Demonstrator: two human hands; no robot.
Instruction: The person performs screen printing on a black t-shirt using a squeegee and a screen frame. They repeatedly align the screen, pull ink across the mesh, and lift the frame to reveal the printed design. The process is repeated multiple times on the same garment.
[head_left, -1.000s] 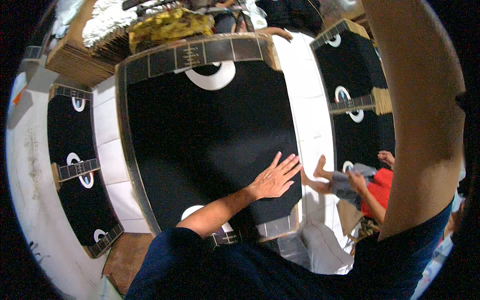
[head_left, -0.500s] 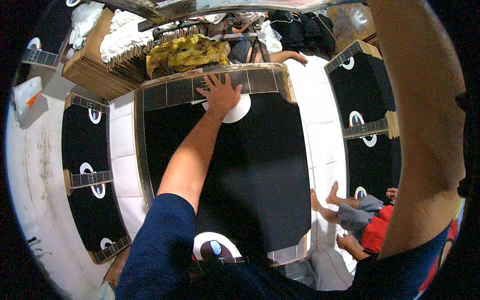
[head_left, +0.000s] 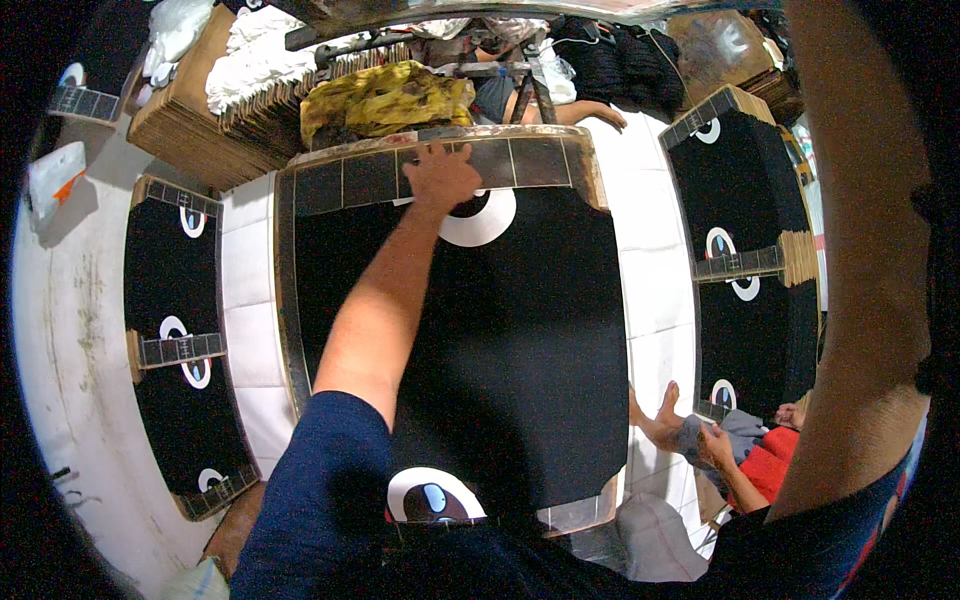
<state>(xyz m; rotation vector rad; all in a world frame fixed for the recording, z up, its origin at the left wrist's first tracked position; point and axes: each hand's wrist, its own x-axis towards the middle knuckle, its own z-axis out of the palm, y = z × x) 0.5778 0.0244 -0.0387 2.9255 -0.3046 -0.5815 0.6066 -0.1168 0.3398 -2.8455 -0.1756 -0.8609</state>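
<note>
My left hand [head_left: 443, 178] lies with its fingers apart on the dark gridded strip [head_left: 345, 181] along the far edge of a board. A large black fabric panel [head_left: 510, 330] covers the board in front of me. Just right of my left wrist a white ring print [head_left: 485, 227] shows, partly covered by the hand. At the near edge is another eye-like print [head_left: 430, 492], white, dark and blue. My right arm [head_left: 868, 270] is raised along the right side, and its hand is out of the picture.
Boards with black fabric and eye prints stand left [head_left: 170, 270] and right [head_left: 740, 190]. Beyond the far edge are a yellow stained cloth [head_left: 385, 103], stacked cardboard [head_left: 180, 135] and another person's arm [head_left: 590, 112]. A person in red [head_left: 768, 468] sits at the right. A frame edge [head_left: 420, 14] crosses the top.
My left hand has shifted slightly left along the strip, uncovering more of the white ring. At the right, the seated person's arms have moved. The whole view has shifted a little.
</note>
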